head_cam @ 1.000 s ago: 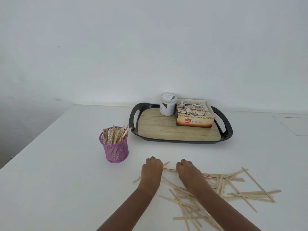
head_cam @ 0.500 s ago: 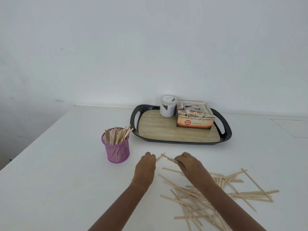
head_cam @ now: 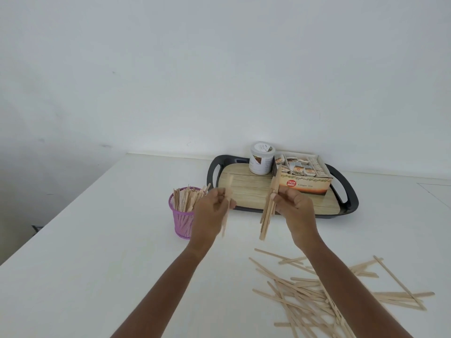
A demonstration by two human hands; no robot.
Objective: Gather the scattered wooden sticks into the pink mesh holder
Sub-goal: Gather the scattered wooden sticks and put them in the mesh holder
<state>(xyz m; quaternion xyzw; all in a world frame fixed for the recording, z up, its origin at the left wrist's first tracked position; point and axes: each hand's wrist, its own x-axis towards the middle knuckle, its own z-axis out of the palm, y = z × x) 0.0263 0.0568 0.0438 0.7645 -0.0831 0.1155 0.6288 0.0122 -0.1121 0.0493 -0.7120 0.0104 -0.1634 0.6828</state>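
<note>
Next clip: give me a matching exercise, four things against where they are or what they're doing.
1 pink mesh holder
2 ginger tea box
3 right hand
4 scattered sticks

A on the tray
B grips a bundle of sticks
C lying flat on the table
D stands upright, sticks inside

Pairs: 1-D, 2-A, 3-B, 4-C

Pink mesh holder (head_cam: 181,224) upright on desk (head_cam: 97,240), packed with sticks (head_cam: 188,198) standing on end. Small bundle (head_cam: 268,212) near-vertical in my right grip (head_cam: 294,203); blurred stick or two (head_cam: 229,189) in my left grip (head_cam: 211,213). Loose sticks (head_cam: 305,293) criss-crossed flat, lower right.
</note>
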